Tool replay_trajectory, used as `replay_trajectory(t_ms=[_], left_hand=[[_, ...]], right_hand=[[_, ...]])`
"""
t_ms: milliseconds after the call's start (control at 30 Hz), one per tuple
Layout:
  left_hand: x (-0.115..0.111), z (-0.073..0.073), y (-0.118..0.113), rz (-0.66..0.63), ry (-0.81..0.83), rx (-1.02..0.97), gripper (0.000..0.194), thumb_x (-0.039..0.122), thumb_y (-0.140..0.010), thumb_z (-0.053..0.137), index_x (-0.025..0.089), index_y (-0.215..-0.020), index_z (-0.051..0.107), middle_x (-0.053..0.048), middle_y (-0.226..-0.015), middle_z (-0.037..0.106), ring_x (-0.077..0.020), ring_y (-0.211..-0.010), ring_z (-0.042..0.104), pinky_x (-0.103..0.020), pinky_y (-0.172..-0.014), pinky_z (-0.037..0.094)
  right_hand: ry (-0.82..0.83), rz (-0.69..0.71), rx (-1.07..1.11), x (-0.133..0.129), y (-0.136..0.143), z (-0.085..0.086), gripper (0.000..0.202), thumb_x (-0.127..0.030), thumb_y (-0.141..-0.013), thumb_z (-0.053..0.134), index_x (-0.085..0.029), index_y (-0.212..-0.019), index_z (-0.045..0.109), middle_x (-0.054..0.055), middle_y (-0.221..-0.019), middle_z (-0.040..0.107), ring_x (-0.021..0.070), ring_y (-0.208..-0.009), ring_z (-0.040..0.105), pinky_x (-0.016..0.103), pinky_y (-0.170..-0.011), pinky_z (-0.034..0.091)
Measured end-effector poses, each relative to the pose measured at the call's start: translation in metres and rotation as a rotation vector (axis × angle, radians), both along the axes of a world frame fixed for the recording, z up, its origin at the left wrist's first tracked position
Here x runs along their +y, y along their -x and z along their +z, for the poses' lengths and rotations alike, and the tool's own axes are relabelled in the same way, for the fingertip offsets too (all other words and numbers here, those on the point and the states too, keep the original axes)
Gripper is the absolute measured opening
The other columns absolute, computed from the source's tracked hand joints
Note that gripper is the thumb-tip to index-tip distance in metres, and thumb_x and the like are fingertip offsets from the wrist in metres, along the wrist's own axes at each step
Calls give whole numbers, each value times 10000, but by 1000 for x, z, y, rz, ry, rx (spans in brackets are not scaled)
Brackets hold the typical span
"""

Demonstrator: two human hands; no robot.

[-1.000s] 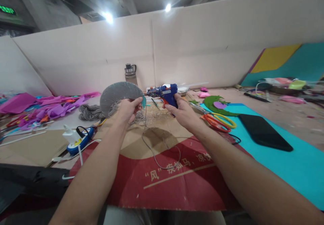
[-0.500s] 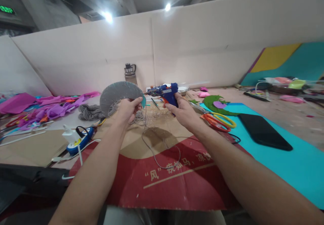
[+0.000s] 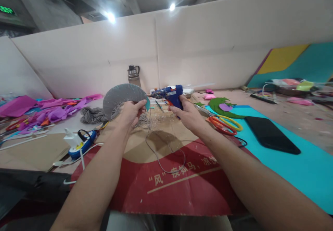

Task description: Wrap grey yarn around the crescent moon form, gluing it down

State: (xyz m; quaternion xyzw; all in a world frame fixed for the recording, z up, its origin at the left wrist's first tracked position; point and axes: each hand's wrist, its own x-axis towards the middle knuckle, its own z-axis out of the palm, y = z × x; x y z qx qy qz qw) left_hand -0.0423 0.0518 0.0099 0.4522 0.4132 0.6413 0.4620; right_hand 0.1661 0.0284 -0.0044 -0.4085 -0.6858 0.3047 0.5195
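Observation:
My left hand (image 3: 135,112) is closed on the end of a curved piece wrapped in grey yarn (image 3: 122,95). A bare teal tip (image 3: 148,104) of that piece shows just past my fingers. In my right hand (image 3: 188,113) is a blue hot glue gun (image 3: 169,94) with an orange trigger, its nozzle pointing left at the curved piece, close to the teal tip. Whether the nozzle touches it I cannot tell. A loose strand of grey yarn (image 3: 156,153) hangs from the piece and loops on the cardboard below.
Red-and-tan cardboard (image 3: 182,196) lies under my hands. Orange- and yellow-handled scissors (image 3: 223,125), a green foam shape (image 3: 218,106) and a black phone-like slab (image 3: 272,134) lie right. A grey yarn skein (image 3: 92,115), power strip (image 3: 83,146) and purple scraps (image 3: 62,111) are left; a bottle (image 3: 134,75) stands behind.
The hands, the glue gun and the yarn-wrapped piece hold almost the same place. Any shift is too slight to make out clearly.

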Motion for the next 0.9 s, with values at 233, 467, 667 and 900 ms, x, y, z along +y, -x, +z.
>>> replay_trajectory(t_ms=[233, 467, 667, 900], left_hand=[[2, -2, 2, -8, -13, 5, 216, 173, -626, 762, 138, -557, 560, 31, -512, 517, -51, -430, 443, -197, -430, 328], [2, -3, 1, -20, -18, 6, 202, 188, -611, 759, 136, -572, 568, 32, -513, 520, -52, -428, 439, -199, -423, 326], [1, -3, 1, -33, -27, -16, 206, 178, -598, 764, 131, -557, 568, 31, -511, 516, -48, -423, 441, -192, -416, 332], [-1, 1, -1, -25, -19, -23, 216, 161, -596, 766, 131, -548, 558, 34, -503, 507, -47, -429, 432, -190, -419, 332]], right_hand=[[24, 12, 17, -1, 0, 2, 428, -326, -839, 586, -243, -1255, 531, 97, -1225, 634, 262, -1022, 592, 418, -791, 520], [-1, 4, 20, 1, 0, 0, 426, -323, -836, 590, -253, -1252, 540, 85, -1147, 658, 256, -986, 597, 414, -782, 524], [6, -4, 15, -1, 0, 2, 396, -325, -837, 583, -238, -1221, 547, 93, -1151, 655, 253, -982, 604, 408, -771, 524], [26, 7, 18, -2, 0, 3, 355, -317, -835, 583, -240, -1180, 549, 92, -1162, 652, 258, -999, 604, 412, -775, 527]])
